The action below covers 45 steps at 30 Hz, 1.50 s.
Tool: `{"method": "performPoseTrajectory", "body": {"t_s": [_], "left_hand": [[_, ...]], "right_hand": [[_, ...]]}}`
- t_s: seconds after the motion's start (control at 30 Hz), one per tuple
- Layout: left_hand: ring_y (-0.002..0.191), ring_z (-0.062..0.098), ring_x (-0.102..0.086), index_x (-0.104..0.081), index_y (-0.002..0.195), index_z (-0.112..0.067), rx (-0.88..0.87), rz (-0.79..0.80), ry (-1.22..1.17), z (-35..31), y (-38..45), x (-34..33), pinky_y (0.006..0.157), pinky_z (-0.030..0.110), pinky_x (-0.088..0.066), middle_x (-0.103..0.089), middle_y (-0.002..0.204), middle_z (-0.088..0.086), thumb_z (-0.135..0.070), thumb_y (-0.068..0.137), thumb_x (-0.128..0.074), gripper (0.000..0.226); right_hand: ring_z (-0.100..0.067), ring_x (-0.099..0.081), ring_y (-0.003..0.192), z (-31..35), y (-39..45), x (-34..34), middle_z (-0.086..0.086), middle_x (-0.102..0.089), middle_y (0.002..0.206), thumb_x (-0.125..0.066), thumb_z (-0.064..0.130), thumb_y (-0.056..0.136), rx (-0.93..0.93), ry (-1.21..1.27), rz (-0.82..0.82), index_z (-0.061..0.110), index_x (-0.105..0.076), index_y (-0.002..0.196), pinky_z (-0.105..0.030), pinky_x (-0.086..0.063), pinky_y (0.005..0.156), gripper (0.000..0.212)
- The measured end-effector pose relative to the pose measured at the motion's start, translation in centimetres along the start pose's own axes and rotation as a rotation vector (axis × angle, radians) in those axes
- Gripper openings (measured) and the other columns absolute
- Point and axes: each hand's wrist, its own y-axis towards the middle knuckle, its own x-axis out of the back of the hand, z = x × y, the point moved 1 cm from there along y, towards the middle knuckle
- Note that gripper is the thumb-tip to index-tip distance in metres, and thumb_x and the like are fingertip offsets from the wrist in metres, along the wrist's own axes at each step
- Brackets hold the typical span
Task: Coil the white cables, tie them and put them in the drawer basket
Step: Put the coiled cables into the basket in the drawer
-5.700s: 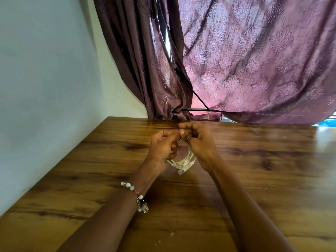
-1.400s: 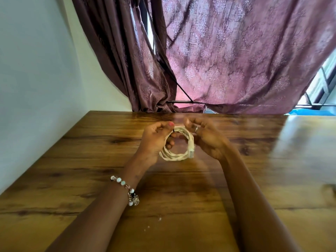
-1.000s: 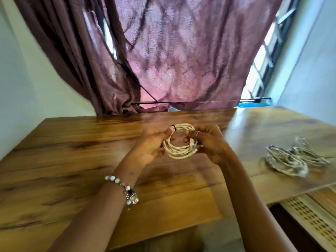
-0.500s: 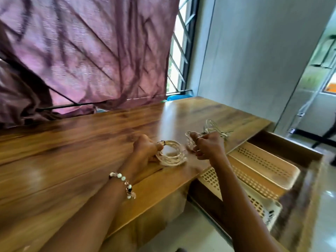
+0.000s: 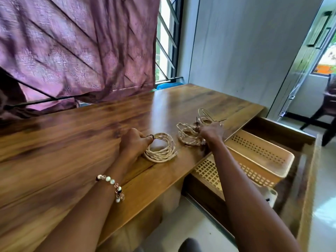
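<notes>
A person works at a wooden table point(image 5: 76, 142) with both arms stretched forward. The left hand point(image 5: 133, 142) rests on the tabletop with its fingers curled onto the left edge of a coiled white cable point(image 5: 161, 149), pinching it where a small black tie point(image 5: 150, 136) wraps the loops. This coil lies flat on the table near its right edge. Just to its right, the right hand point(image 5: 211, 132) has its fingers closed on a second coil point(image 5: 189, 135), gripping it at its right side; the fingertips themselves are hidden behind the hand. A third coil point(image 5: 206, 116) lies just beyond that hand, farther along the table, with thin black tie ends point(image 5: 197, 120) sticking up between the two coils. All three coils are on the table, not in the basket.

Below the right edge of the table a wooden drawer point(image 5: 309, 160) stands pulled out. Inside it sits a beige plastic basket point(image 5: 269, 171) with perforated walls, directly below and right of the right forearm.

A beaded bracelet point(image 5: 113, 184) circles the left wrist. A purple patterned curtain point(image 5: 76, 44) hangs at the far side of the table, with a barred window point(image 5: 166, 42) to its right and a grey wall point(image 5: 245, 48) beyond.
</notes>
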Motion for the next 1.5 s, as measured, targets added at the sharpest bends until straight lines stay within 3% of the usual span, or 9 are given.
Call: {"method": "performPoseTrajectory", "body": {"t_s": [0.07, 0.17, 0.4, 0.53, 0.8, 1.03, 1.2, 1.33, 1.5], "left_hand": [[0.058, 0.023, -0.062, -0.073, 0.065, -0.003, -0.011, -0.003, 0.006, 0.0, 0.1, 0.0, 0.058, 0.033, -0.048, -0.069, 0.061, 0.011, -0.033, 0.077, -0.075, 0.032], [0.057, 0.024, -0.061, -0.071, 0.061, -0.005, -0.001, 0.006, -0.033, 0.2, 0.5, -0.1, 0.06, 0.035, -0.051, -0.068, 0.06, 0.011, -0.033, 0.077, -0.074, 0.033], [0.049, 0.021, -0.056, -0.07, 0.06, -0.006, 0.009, 0.041, -0.182, -0.4, 0.5, -0.7, 0.057, 0.04, -0.052, -0.063, 0.053, 0.008, -0.029, 0.079, -0.074, 0.03], [0.045, 0.017, -0.06, -0.067, 0.054, -0.008, -0.092, 0.064, -0.231, -3.5, -1.7, -0.9, 0.054, 0.028, -0.047, -0.061, 0.046, 0.004, -0.029, 0.084, -0.07, 0.037], [0.063, 0.027, -0.071, -0.071, 0.078, -0.001, -0.053, 0.284, -0.605, -14.1, -3.4, -10.1, 0.065, 0.044, -0.06, -0.071, 0.075, 0.016, -0.018, 0.079, -0.076, 0.018], [0.06, 0.028, -0.071, -0.07, 0.083, 0.003, -0.108, 0.331, -0.32, -19.0, -2.1, -20.8, 0.06, 0.042, -0.061, -0.071, 0.073, 0.018, -0.02, 0.078, -0.077, 0.024], [0.092, 0.034, -0.066, -0.067, 0.096, 0.002, -0.292, 0.241, 0.108, -20.1, -2.6, -24.7, 0.067, 0.036, -0.051, -0.068, 0.098, 0.021, -0.01, 0.088, -0.06, 0.016], [0.09, 0.034, -0.066, -0.066, 0.098, 0.003, -0.448, 0.25, 0.257, -20.8, -3.3, -26.3, 0.063, 0.033, -0.05, -0.067, 0.098, 0.021, -0.001, 0.092, -0.047, 0.02], [0.08, 0.03, -0.063, -0.059, 0.071, -0.003, -0.437, 0.34, 0.27, -19.6, -3.2, -28.4, 0.064, 0.036, -0.055, -0.065, 0.088, 0.017, 0.001, 0.093, -0.044, 0.026]], "right_hand": [[-0.024, -0.056, 0.08, -0.1, -0.2, 0.1, -0.013, -0.056, 0.078, -0.075, 0.012, 0.071, 0.017, -0.032, -0.038, 0.005, -0.065, 0.07, -0.037, -0.049, 0.071, 0.013], [-0.024, -0.058, 0.082, -0.1, -0.9, 0.4, -0.011, -0.06, 0.081, -0.075, 0.015, 0.078, 0.001, -0.047, -0.027, -0.003, -0.068, 0.087, -0.035, -0.051, 0.077, 0.021], [-0.024, -0.06, 0.059, -2.1, -2.6, 4.4, -0.019, -0.072, 0.078, -0.074, 0.011, 0.074, -0.002, 0.175, -0.002, -0.001, -0.07, 0.072, -0.045, -0.056, 0.057, 0.012], [-0.021, -0.059, 0.05, -4.0, -2.8, 9.3, -0.014, -0.066, 0.065, -0.065, 0.005, 0.083, -0.051, 0.329, 0.001, -0.005, -0.07, 0.078, -0.038, -0.055, 0.054, 0.012], [-0.025, -0.07, 0.075, -10.8, 2.7, 16.7, -0.013, -0.072, 0.083, -0.076, 0.016, 0.077, -0.246, 0.54, -0.293, 0.002, -0.071, 0.086, -0.039, -0.059, 0.066, 0.016], [-0.023, -0.067, 0.078, -15.0, 6.2, 19.4, -0.011, -0.069, 0.091, -0.084, 0.022, 0.07, -0.308, 0.172, -0.34, 0.001, -0.068, 0.091, -0.032, -0.055, 0.059, 0.033], [-0.023, -0.063, 0.08, -14.7, 6.2, 19.4, -0.01, -0.065, 0.087, -0.073, 0.025, 0.082, -0.112, -0.457, -0.253, 0.005, -0.063, 0.092, -0.036, -0.054, 0.066, 0.024], [-0.02, -0.054, 0.074, -14.1, 6.4, 19.3, -0.006, -0.058, 0.081, -0.065, 0.016, 0.088, 0.051, -0.785, -0.252, 0.01, -0.059, 0.086, -0.033, -0.044, 0.063, 0.009], [-0.026, -0.057, 0.093, -15.8, 7.5, 19.3, -0.009, -0.064, 0.098, -0.063, 0.017, 0.088, 0.017, -0.838, -0.101, 0.014, -0.054, 0.086, -0.044, -0.044, 0.09, 0.009]]}}
